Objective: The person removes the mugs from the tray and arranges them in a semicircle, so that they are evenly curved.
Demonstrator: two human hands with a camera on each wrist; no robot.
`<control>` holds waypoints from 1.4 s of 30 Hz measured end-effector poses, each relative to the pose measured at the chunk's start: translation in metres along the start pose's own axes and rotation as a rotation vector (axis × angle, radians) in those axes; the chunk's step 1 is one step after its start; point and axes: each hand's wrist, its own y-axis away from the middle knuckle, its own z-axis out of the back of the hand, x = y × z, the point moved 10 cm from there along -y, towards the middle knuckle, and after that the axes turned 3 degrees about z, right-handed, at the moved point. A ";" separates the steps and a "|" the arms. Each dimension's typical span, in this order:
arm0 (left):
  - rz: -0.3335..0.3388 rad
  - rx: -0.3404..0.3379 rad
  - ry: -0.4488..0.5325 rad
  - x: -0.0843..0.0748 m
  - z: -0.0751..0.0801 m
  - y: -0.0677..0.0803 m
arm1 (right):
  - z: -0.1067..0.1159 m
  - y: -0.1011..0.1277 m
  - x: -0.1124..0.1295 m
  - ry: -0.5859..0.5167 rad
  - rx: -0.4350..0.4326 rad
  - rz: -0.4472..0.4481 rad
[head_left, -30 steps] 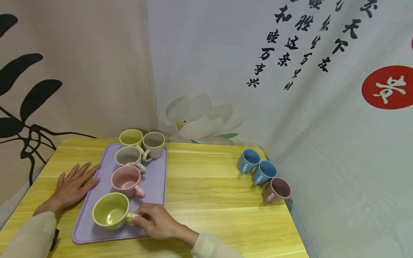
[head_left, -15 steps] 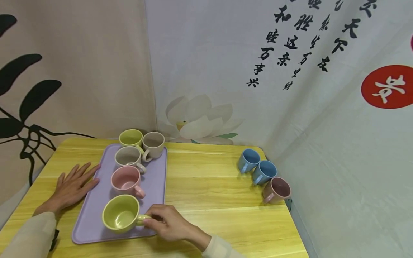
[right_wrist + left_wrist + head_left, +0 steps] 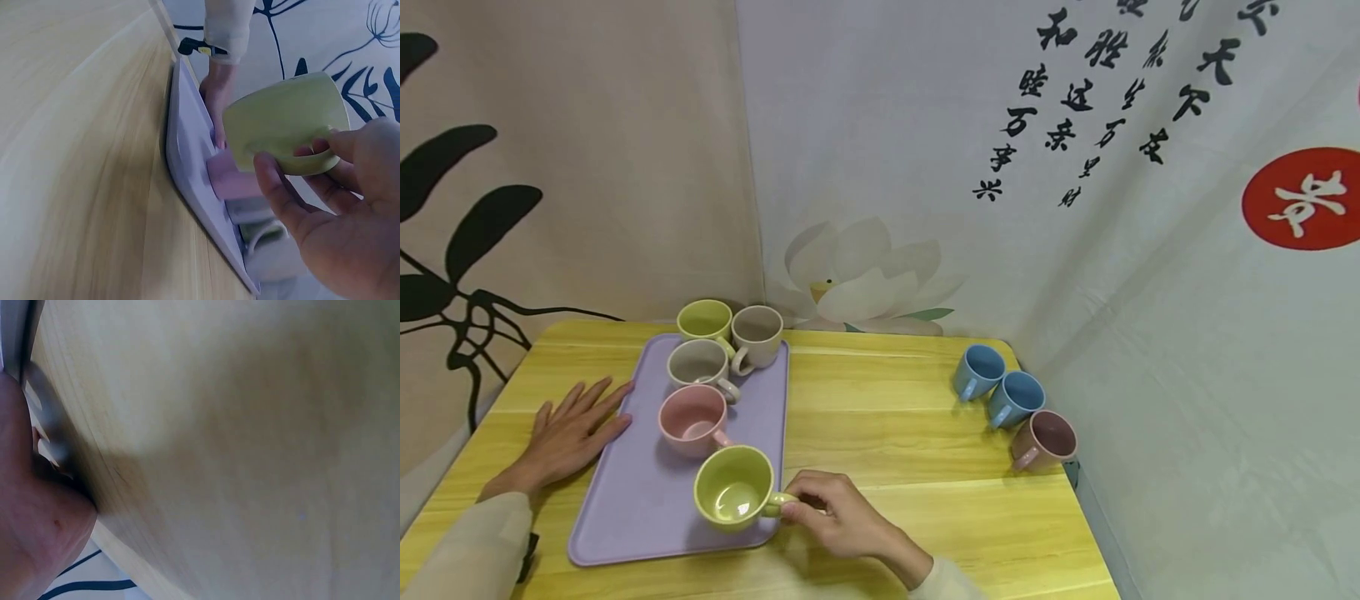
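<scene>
By its handle, my right hand (image 3: 842,512) pinches a yellow-green mug (image 3: 734,487) above the front right corner of the lilac tray (image 3: 647,533). The right wrist view shows that mug (image 3: 287,119) upheld apart from the tray, thumb and fingers around the handle. My left hand (image 3: 563,437) lies flat with spread fingers on the table, fingertips touching the tray's left edge. On the tray stand a pink mug (image 3: 688,417), a pale grey mug (image 3: 692,362), a beige mug (image 3: 760,329) and another yellow-green mug (image 3: 700,318).
At the table's right edge stand two blue mugs (image 3: 979,371) and a mauve mug (image 3: 1043,442) in a slanting row. The wooden table (image 3: 880,417) backs onto a printed cloth curtain (image 3: 880,150) with black lettering.
My right hand has carried the yellow-green mug rightward, from the tray's front left to above its front right corner. The left hand and the other mugs stay put.
</scene>
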 end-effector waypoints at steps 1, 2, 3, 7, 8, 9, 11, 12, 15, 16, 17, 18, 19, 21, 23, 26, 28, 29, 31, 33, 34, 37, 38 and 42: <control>0.003 0.005 0.000 0.000 0.000 0.000 | 0.003 0.003 -0.002 -0.022 -0.007 -0.012; 0.007 0.008 0.000 0.001 0.000 0.000 | 0.006 0.007 -0.004 -0.041 -0.016 -0.024; 0.010 0.012 0.002 0.001 0.000 0.000 | 0.010 0.010 -0.006 -0.056 -0.024 -0.035; 0.020 0.025 0.008 0.003 -0.001 -0.001 | 0.023 0.021 -0.012 -0.063 -0.058 -0.058; 0.021 0.027 0.010 0.004 -0.001 0.000 | 0.027 0.024 -0.014 -0.057 -0.066 -0.059; 0.023 0.030 0.010 0.004 -0.001 0.000 | 0.030 0.026 -0.015 -0.058 -0.076 -0.065; 0.026 0.032 0.011 0.006 -0.001 0.000 | 0.036 0.030 -0.018 -0.074 -0.096 -0.082; 0.027 0.034 0.012 0.006 -0.002 0.000 | 0.039 0.032 -0.019 -0.077 -0.108 -0.085; 0.027 0.035 0.010 0.007 -0.002 -0.001 | 0.049 0.035 -0.025 -0.096 -0.160 -0.103; 0.026 0.034 0.011 0.007 -0.003 -0.001 | 0.052 0.036 -0.026 -0.094 -0.180 -0.105; 0.025 0.033 0.011 0.007 -0.003 0.000 | 0.056 0.037 -0.027 -0.093 -0.201 -0.109; 0.023 0.032 0.012 0.007 -0.003 0.000 | 0.060 0.038 -0.029 -0.092 -0.221 -0.114; 0.022 0.029 0.011 0.007 -0.002 -0.001 | 0.064 0.039 -0.030 -0.093 -0.240 -0.119; 0.018 0.021 0.010 0.006 -0.002 -0.001 | 0.071 0.041 -0.033 -0.095 -0.273 -0.127; 0.012 0.015 0.007 0.004 -0.001 0.000 | 0.078 0.042 -0.035 -0.096 -0.302 -0.145; 0.011 0.010 0.002 0.003 0.000 -0.001 | 0.089 0.044 -0.039 -0.084 -0.351 -0.177; 0.011 0.011 0.000 0.002 0.000 -0.001 | 0.096 0.046 -0.044 -0.076 -0.388 -0.200; 0.013 0.012 -0.001 0.002 0.000 -0.002 | 0.100 0.047 -0.046 -0.067 -0.407 -0.206; 0.013 0.013 -0.002 0.002 0.000 -0.002 | 0.108 0.050 -0.051 -0.056 -0.449 -0.225; 0.012 0.012 -0.002 0.002 0.000 -0.002 | 0.116 0.053 -0.054 -0.053 -0.492 -0.237; 0.011 0.009 -0.002 0.002 0.000 -0.002 | 0.119 0.054 -0.056 -0.048 -0.514 -0.247; 0.009 0.005 -0.002 0.001 -0.001 -0.001 | 0.131 0.058 -0.063 -0.037 -0.579 -0.281; 0.009 0.003 -0.002 0.001 -0.001 -0.001 | 0.135 0.060 -0.065 -0.030 -0.598 -0.292; 0.009 -0.003 0.001 0.002 -0.001 -0.001 | 0.149 0.065 -0.075 0.002 -0.656 -0.321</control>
